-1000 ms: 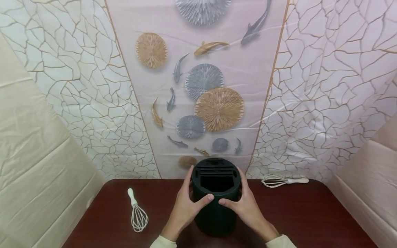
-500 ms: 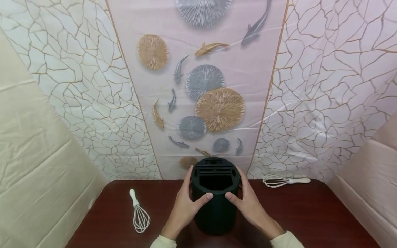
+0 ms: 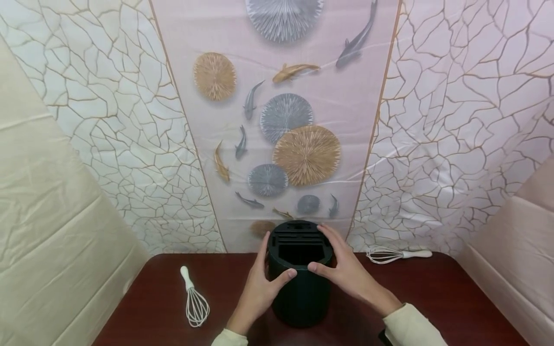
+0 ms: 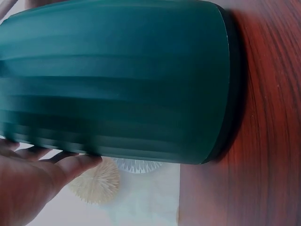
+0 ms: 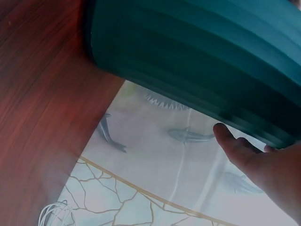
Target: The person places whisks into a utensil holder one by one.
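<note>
A dark green, round knife holder [image 3: 300, 300] stands upright at the middle of the table, its black top cut with narrow slots and one wide opening. My left hand [image 3: 258, 290] holds its left side, thumb at the front just under the rim and fingers along the far side. On the right, my right hand [image 3: 352, 271] grips near the top, its fingers at the back of the rim and thumb at the front. The ribbed side of the holder fills much of both wrist views, with fingertips against it in the left wrist view [image 4: 87, 162].
A white-handled whisk [image 3: 189, 285] lies on the reddish-brown table [image 3: 143, 307] at the left. Another whisk [image 3: 407, 253] lies along the back edge at the right. A patterned cloth [image 3: 281, 72] hangs right behind the table, with cream panels at both sides.
My right hand has shifted its fingers from the right side of the knife holder up to the back of its rim; its forearm has swung right. The left hand keeps its hold.
</note>
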A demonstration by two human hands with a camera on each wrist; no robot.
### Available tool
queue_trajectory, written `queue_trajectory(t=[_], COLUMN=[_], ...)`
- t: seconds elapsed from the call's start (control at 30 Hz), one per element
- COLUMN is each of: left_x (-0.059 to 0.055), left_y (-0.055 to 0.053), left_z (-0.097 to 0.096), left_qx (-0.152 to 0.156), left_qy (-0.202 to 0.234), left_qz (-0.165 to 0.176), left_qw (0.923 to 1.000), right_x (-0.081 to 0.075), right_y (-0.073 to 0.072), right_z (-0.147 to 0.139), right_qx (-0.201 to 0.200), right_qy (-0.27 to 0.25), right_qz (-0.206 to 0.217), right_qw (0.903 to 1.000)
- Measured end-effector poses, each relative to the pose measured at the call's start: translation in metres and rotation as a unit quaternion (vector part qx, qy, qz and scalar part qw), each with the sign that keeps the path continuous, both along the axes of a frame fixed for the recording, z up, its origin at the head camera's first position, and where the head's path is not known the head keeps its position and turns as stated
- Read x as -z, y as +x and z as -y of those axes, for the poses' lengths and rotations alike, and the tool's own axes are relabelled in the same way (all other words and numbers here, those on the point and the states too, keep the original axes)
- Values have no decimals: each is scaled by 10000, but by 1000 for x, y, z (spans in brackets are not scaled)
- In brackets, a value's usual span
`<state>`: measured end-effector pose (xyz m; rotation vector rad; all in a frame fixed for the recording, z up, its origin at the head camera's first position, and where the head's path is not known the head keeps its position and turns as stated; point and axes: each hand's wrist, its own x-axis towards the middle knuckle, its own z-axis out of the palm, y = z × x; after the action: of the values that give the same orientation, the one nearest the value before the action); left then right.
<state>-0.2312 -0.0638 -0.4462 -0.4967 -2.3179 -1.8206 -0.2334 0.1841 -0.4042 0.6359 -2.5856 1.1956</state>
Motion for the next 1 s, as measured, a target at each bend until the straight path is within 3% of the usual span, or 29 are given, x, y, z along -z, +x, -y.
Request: queue_trajectory(t=[0.5, 0.73, 1.0], left_x=[1, -11, -22], left_y=[-13, -9, -4], left_z=[-2, -2, 17], left_qx=[15, 19, -241], left_qy=[-48, -99, -762], left_qz=[134, 81, 38], left_qw=[9999, 9999, 9968], right_x=[2, 4, 8], right_y=[-17, -22, -20], right_z=[1, -1, 4], right_qx=[-193, -148, -182], right_qy=[-150, -167, -455], right_qz=[-127, -329, -229], right_qw=[9996, 9992, 9985])
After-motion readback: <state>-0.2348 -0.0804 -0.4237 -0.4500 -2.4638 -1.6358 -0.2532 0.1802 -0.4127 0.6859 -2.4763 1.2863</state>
